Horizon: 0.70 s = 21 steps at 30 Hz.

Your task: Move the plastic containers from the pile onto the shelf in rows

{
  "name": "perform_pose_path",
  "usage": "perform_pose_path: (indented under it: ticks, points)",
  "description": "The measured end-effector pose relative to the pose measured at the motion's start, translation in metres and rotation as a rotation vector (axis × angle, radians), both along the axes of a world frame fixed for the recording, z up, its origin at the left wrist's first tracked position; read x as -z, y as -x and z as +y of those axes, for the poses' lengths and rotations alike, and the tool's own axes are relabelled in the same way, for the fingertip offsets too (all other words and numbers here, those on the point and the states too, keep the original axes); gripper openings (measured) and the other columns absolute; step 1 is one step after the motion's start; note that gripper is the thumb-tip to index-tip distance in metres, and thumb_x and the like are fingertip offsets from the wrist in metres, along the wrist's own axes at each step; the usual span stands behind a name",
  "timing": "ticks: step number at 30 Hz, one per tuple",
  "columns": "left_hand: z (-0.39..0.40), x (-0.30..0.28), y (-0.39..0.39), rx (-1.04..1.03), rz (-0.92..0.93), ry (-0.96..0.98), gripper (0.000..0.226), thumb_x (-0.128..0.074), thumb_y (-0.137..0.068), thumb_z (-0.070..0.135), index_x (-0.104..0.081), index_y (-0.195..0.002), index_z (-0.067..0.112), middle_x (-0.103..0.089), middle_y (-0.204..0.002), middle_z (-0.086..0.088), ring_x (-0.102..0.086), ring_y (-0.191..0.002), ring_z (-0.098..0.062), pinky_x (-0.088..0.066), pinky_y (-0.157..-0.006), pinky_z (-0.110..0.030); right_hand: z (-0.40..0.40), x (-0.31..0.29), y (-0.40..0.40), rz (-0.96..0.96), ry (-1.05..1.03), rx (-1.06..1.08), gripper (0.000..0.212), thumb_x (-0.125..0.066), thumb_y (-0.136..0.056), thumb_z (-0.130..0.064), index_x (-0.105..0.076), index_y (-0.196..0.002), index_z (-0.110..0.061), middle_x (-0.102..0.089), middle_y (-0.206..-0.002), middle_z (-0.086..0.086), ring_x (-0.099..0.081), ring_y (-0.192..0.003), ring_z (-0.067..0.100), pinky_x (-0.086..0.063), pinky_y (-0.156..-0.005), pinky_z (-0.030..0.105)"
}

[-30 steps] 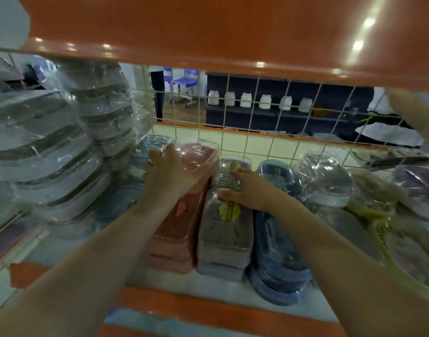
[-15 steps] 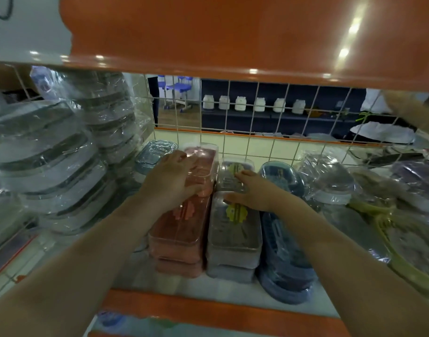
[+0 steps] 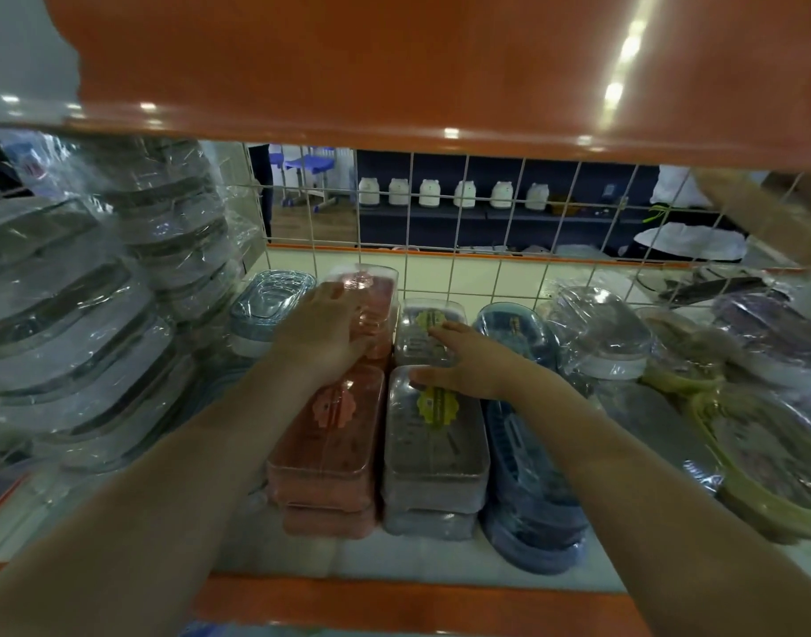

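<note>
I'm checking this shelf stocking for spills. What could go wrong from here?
1. The left hand rests on the rear pink box; a hard push could drive it against the wire grid.
2. The right hand spans two grey boxes; the stacked pair might slide apart.

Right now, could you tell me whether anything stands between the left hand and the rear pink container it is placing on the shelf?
Nothing visible does. The left hand already rests on the rear pink container, which stands behind the front pink stack. The right hand lies across the grey containers beside it.
</note>
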<state>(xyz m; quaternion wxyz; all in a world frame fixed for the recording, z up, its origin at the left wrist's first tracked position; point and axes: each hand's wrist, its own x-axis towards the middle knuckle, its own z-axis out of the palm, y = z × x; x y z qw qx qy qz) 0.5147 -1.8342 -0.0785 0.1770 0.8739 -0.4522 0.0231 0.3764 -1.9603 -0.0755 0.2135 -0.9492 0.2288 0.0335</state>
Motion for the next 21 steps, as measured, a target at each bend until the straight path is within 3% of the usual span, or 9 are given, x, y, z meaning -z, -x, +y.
perform_pose_path:
  ticks: [8, 13, 17, 21]
  points:
    - [-0.003, 0.005, -0.002, 0.003, -0.067, -0.033, 0.065, -0.059, -0.089, 0.037, -0.029, -0.147, 0.032, -0.026, -0.154, -0.004, -0.025, -0.141, -0.028, -0.031, -0.112, -0.044, 0.006, -0.005, 0.003, -0.037, -0.051, 0.03, 0.068, -0.058, -0.09, -0.044, -0.031, -0.146, -0.017, -0.03, -0.152, 0.005, -0.036, -0.133, 0.022, -0.031, -0.105, 0.027]
    - [-0.002, 0.007, -0.004, 0.003, -0.043, -0.016, 0.071, -0.055, -0.089, 0.045, -0.021, -0.15, 0.032, -0.018, -0.158, -0.005, -0.011, -0.146, -0.029, -0.015, -0.118, -0.045, 0.011, -0.001, 0.007, -0.116, -0.018, 0.069, 0.064, -0.059, -0.09, -0.041, -0.035, -0.144, -0.017, -0.033, -0.15, 0.003, -0.036, -0.133, 0.021, -0.031, -0.103, 0.026]
    - [0.002, 0.0, 0.015, -0.017, -0.08, 0.199, 0.052, -0.055, -0.092, 0.031, -0.044, -0.14, 0.016, -0.041, -0.144, -0.011, -0.035, -0.133, -0.03, -0.034, -0.104, -0.042, 0.01, 0.009, 0.019, -0.232, -0.076, 0.146, 0.057, -0.059, -0.091, -0.038, -0.04, -0.141, -0.018, -0.042, -0.142, 0.006, -0.044, -0.126, 0.022, -0.037, -0.097, 0.028]
    - [0.004, 0.0, 0.034, 0.024, -0.109, 0.284, 0.04, -0.054, -0.093, 0.031, -0.053, -0.129, 0.014, -0.054, -0.127, -0.01, -0.052, -0.114, -0.03, -0.045, -0.089, -0.041, 0.006, 0.013, 0.041, -0.345, -0.08, 0.225, 0.047, -0.057, -0.093, -0.033, -0.049, -0.135, -0.014, -0.052, -0.135, 0.008, -0.052, -0.118, 0.022, -0.04, -0.088, 0.026]
